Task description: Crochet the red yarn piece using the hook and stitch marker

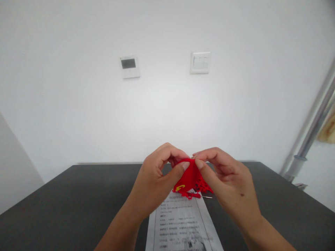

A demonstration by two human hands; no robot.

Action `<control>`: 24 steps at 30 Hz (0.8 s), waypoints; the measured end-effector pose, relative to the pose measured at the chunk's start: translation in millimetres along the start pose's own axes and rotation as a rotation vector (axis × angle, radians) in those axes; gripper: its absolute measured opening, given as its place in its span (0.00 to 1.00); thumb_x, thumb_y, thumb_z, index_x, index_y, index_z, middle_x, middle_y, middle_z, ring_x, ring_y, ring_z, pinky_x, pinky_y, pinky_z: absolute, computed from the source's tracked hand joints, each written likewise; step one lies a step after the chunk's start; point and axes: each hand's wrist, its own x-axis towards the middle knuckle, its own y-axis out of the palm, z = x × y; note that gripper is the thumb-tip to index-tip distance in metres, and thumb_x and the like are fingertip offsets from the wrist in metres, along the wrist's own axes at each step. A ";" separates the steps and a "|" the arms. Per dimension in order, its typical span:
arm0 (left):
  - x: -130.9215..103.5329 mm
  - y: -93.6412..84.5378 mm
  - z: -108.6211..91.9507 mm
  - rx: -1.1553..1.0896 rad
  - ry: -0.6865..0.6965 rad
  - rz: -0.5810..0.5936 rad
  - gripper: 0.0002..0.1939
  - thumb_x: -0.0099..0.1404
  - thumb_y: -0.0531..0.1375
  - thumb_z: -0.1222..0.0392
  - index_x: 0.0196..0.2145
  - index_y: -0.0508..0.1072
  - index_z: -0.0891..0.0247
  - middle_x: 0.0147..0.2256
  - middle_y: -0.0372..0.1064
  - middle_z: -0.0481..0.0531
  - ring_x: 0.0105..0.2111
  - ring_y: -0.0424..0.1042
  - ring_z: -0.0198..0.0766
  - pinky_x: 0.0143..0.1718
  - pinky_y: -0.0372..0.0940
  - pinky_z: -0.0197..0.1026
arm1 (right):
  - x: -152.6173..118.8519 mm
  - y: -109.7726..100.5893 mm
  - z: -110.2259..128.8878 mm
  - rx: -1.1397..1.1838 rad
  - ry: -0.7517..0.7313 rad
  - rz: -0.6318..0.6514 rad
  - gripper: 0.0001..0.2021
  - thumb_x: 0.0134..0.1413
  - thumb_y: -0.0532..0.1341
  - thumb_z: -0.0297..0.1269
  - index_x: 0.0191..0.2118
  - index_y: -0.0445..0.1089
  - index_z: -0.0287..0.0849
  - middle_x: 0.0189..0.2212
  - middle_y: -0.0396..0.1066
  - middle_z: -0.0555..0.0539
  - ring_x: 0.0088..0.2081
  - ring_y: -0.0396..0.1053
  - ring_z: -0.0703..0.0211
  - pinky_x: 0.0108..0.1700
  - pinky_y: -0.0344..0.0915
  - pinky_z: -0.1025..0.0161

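A piece of red cloth [185, 177] with a yellow mark near its lower left hangs between my two hands. My left hand [159, 177] pinches its upper edge between thumb and fingers. Close beside it, my right hand [225, 177] grips the same edge at the right, thumb in front. Below the cloth lies a red-handled tool [195, 195] with a thin metal shaft pointing right. A tangle of red strands [203, 185] shows behind the cloth, partly hidden by my right hand.
A printed sheet of paper [180, 223] lies on the dark table [104, 198] under my hands. The white wall [162, 104] behind carries a thermostat panel [130, 67] and a light switch [200, 62]. A grey pole [314, 129] leans at the right.
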 end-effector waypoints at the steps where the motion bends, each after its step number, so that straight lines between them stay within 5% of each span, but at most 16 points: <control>1: -0.1 -0.3 0.0 -0.001 -0.012 0.006 0.03 0.64 0.63 0.65 0.32 0.76 0.61 0.30 0.71 0.46 0.32 0.70 0.34 0.35 0.64 0.36 | -0.7 0.2 -0.5 -0.006 -0.004 -0.014 0.07 0.60 0.62 0.35 0.31 0.75 0.43 0.24 0.75 0.51 0.21 0.66 0.65 0.20 0.61 0.70; 10: -1.5 -1.8 2.0 -0.028 -0.028 -0.028 0.04 0.64 0.62 0.64 0.31 0.74 0.61 0.29 0.69 0.46 0.27 0.65 0.32 0.27 0.59 0.35 | -0.2 -1.4 -0.8 -0.024 -0.031 0.005 0.07 0.61 0.62 0.35 0.32 0.76 0.44 0.26 0.77 0.49 0.20 0.67 0.63 0.19 0.61 0.68; 24: -2.2 -1.5 2.9 -0.017 0.000 -0.027 0.05 0.65 0.62 0.65 0.30 0.74 0.61 0.28 0.69 0.45 0.29 0.66 0.32 0.30 0.60 0.36 | -2.6 -0.6 -3.3 0.012 -0.014 0.023 0.07 0.61 0.63 0.36 0.31 0.75 0.46 0.26 0.78 0.50 0.27 0.72 0.61 0.28 0.67 0.66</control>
